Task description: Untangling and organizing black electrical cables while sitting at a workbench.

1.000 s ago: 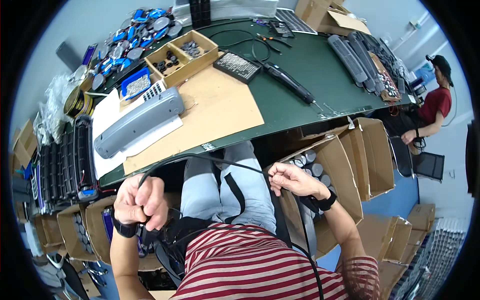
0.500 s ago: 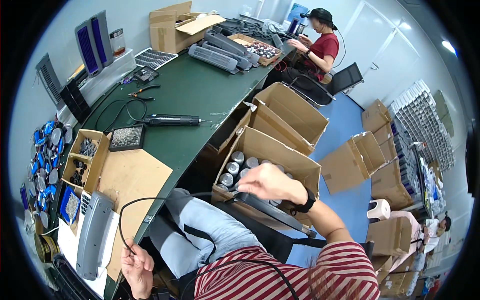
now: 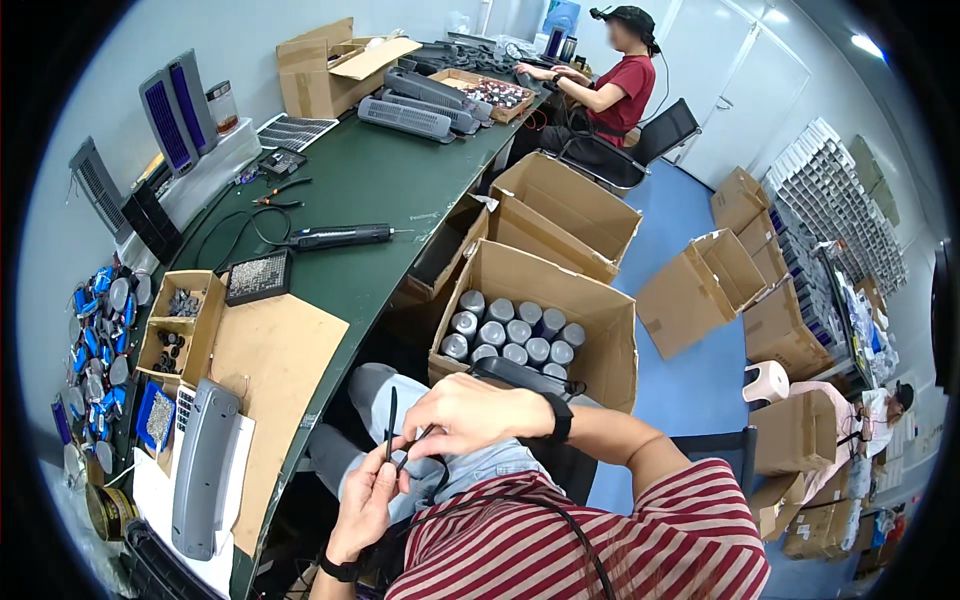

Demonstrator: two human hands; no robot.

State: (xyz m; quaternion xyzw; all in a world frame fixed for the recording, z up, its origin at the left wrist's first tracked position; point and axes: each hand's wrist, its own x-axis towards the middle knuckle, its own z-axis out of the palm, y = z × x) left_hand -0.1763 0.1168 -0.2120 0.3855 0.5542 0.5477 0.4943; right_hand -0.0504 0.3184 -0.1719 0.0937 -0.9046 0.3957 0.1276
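Over my lap, my left hand [image 3: 368, 500] pinches a thin black cable [image 3: 391, 425] that stands up between its fingers. My right hand [image 3: 468, 412] is closed on the same cable just to the right, fingertips almost touching the left ones. I wear a black band on each wrist. Below the hands are my grey trousers and striped shirt. A grey elongated device [image 3: 203, 465] lies on white paper on the green table [image 3: 370, 190] to my left.
An open cardboard box [image 3: 600, 310] of silver cylinders [image 3: 512, 332] stands on the blue floor right of my knees, more open boxes [image 3: 575, 205] beyond. A black power screwdriver [image 3: 340, 236], small parts trays [image 3: 180, 320] and cardboard sheet [image 3: 275, 350] lie on the table. Another person [image 3: 610, 85] sits at the far end.
My view swung right, from the table to the boxes on the floor. My two hands, far apart before, have come together over my lap on the black cable.
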